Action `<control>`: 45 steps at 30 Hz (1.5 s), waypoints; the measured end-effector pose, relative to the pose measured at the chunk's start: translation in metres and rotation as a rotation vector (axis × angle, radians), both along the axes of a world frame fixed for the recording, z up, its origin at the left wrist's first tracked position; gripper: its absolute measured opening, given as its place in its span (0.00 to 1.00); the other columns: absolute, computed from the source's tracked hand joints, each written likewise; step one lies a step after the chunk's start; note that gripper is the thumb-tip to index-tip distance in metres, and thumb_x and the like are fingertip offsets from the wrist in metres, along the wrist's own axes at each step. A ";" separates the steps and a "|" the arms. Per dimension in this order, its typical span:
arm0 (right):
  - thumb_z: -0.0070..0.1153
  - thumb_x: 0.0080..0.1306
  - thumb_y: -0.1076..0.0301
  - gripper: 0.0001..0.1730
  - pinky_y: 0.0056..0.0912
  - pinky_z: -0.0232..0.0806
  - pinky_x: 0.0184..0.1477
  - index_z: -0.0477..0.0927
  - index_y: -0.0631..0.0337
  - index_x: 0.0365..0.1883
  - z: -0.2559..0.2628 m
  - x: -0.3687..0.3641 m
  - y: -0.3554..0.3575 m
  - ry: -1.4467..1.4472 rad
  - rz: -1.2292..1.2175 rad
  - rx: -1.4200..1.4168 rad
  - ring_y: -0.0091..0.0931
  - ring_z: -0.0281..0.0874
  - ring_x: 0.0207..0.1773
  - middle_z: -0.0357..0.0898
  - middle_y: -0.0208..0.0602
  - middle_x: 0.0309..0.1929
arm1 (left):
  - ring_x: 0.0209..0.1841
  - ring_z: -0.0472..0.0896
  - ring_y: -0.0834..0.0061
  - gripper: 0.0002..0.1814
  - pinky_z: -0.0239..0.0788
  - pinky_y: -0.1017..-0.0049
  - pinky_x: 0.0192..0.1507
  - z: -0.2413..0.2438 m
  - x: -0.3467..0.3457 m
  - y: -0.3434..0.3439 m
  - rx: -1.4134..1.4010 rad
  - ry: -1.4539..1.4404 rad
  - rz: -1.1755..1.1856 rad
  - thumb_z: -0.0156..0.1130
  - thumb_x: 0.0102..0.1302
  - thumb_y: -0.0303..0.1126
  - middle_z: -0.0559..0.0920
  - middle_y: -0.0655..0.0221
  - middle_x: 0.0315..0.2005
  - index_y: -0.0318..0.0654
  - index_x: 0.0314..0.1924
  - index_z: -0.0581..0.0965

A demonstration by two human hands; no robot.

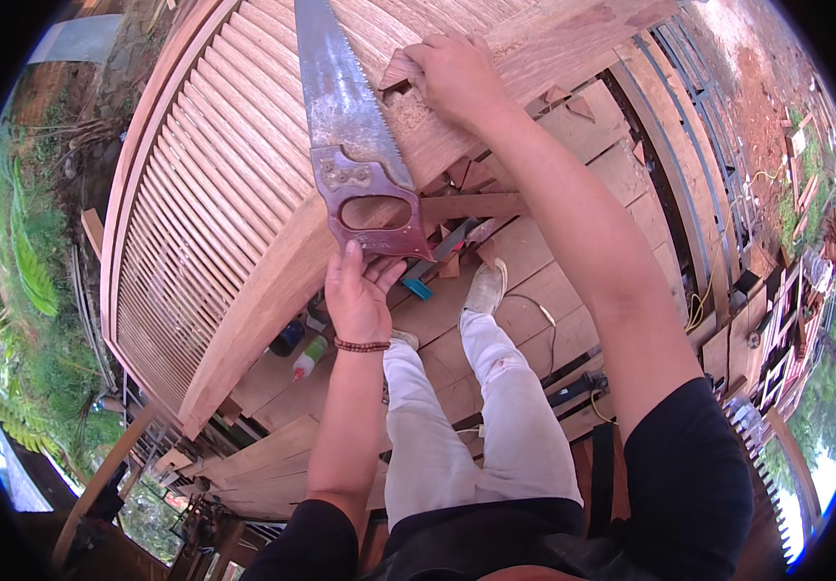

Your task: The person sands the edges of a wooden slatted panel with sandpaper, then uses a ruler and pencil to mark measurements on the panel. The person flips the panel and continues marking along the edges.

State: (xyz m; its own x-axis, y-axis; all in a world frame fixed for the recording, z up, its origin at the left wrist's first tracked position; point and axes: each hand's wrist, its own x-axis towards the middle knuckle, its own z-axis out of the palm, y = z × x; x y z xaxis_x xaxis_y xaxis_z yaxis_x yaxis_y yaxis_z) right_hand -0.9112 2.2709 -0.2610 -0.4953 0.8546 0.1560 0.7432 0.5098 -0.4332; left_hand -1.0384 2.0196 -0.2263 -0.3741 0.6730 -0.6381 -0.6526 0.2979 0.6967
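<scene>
A handsaw [351,94] with a worn steel blade and a dark red wooden handle lies across a slatted wooden frame [272,269]. Beneath the lower edge of its handle is my left hand [362,294], palm up with the fingers curled and a beaded bracelet at the wrist; whether it bears the saw's weight I cannot tell. My right hand [454,76] grips a small wedge-shaped wood block [398,70] on the frame's wide rail, right of the blade. Sawdust [407,115] lies on the rail beside the block.
Below the frame is a plank floor [527,269] with wooden offcuts [461,173], a green-and-white bottle [310,357] and a cable [550,316] near my feet. Gaps show between boards at the right. A turquoise object [418,288] lies by my left hand. Plants and bare ground lie beyond.
</scene>
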 end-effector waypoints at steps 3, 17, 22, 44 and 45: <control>0.60 0.60 0.67 0.19 0.40 0.67 0.54 0.78 0.58 0.51 -0.003 0.001 -0.010 0.257 -0.068 -0.050 0.41 0.73 0.53 0.76 0.42 0.47 | 0.43 0.83 0.68 0.15 0.79 0.69 0.42 0.020 -0.019 -0.003 0.068 0.051 0.055 0.48 0.75 0.37 0.81 0.60 0.44 0.35 0.53 0.72; 0.63 0.61 0.74 0.16 0.31 0.71 0.50 0.78 0.64 0.48 0.058 0.067 -0.257 1.101 -0.549 -1.696 0.25 0.78 0.45 0.81 0.36 0.43 | 0.56 0.76 0.68 0.22 0.71 0.67 0.57 0.030 0.029 -0.112 0.103 0.039 -0.479 0.57 0.71 0.34 0.77 0.63 0.52 0.34 0.61 0.66; 0.56 0.62 0.81 0.19 0.32 0.73 0.47 0.75 0.64 0.52 0.035 0.057 -0.267 1.184 -0.782 -1.303 0.27 0.80 0.44 0.80 0.35 0.44 | 0.61 0.69 0.52 0.38 0.60 0.61 0.64 0.049 -0.032 -0.088 0.165 1.149 -0.862 0.70 0.59 0.39 0.75 0.52 0.54 0.32 0.65 0.64; 0.45 0.74 0.57 0.21 0.44 0.55 0.69 0.73 0.56 0.60 -0.072 -0.072 -0.197 1.906 -0.837 -1.208 0.34 0.69 0.64 0.75 0.33 0.59 | 0.55 0.68 0.57 0.33 0.60 0.58 0.57 -0.021 -0.230 -0.182 -0.396 1.776 -0.817 0.64 0.46 0.26 0.70 0.60 0.51 0.45 0.56 0.71; 0.44 0.74 0.56 0.22 0.44 0.54 0.70 0.73 0.57 0.60 -0.077 -0.069 -0.192 1.875 -0.846 -1.209 0.35 0.68 0.64 0.75 0.33 0.60 | 0.55 0.68 0.57 0.32 0.60 0.57 0.57 -0.023 -0.232 -0.177 -0.374 1.807 -0.766 0.64 0.45 0.26 0.71 0.60 0.50 0.46 0.55 0.71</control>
